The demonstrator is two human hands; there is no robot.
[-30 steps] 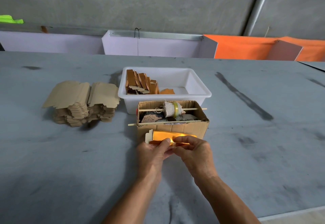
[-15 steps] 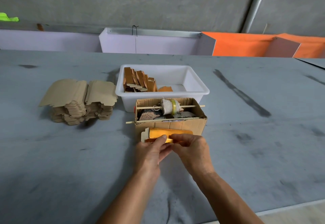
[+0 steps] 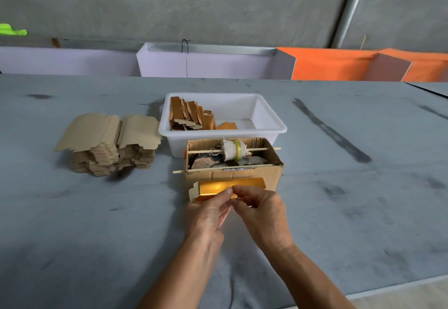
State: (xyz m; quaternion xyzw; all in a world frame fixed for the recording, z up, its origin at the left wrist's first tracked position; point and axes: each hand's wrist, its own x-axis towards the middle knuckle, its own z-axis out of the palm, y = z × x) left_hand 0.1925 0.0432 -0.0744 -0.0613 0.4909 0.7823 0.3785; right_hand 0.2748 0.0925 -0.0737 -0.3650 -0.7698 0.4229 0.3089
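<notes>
A small flat carton blank with a shiny gold inside [image 3: 218, 188] is held just in front of a brown cardboard box [image 3: 271, 175]. My left hand [image 3: 208, 214] pinches its near edge at the middle, thumb on top. My right hand [image 3: 261, 214] pinches the same edge right beside it, fingertips nearly touching the left thumb. The blank's right part is hidden behind my right hand. The cardboard box holds a cloth-wrapped roll with yellow tape [image 3: 232, 149] on a wooden stick, a second stick, and some stones.
A white plastic tub [image 3: 266, 124] behind the box holds several folded brown cartons [image 3: 191, 115]. A stack of flat tan carton blanks [image 3: 109, 143] lies to the left on the grey table [image 3: 339, 199]. Lilac and orange partitions line the far edge.
The gold blank has turned so its shiny inner face shows wider; both hands stay pinching its near edge. The camera has shifted slightly.
</notes>
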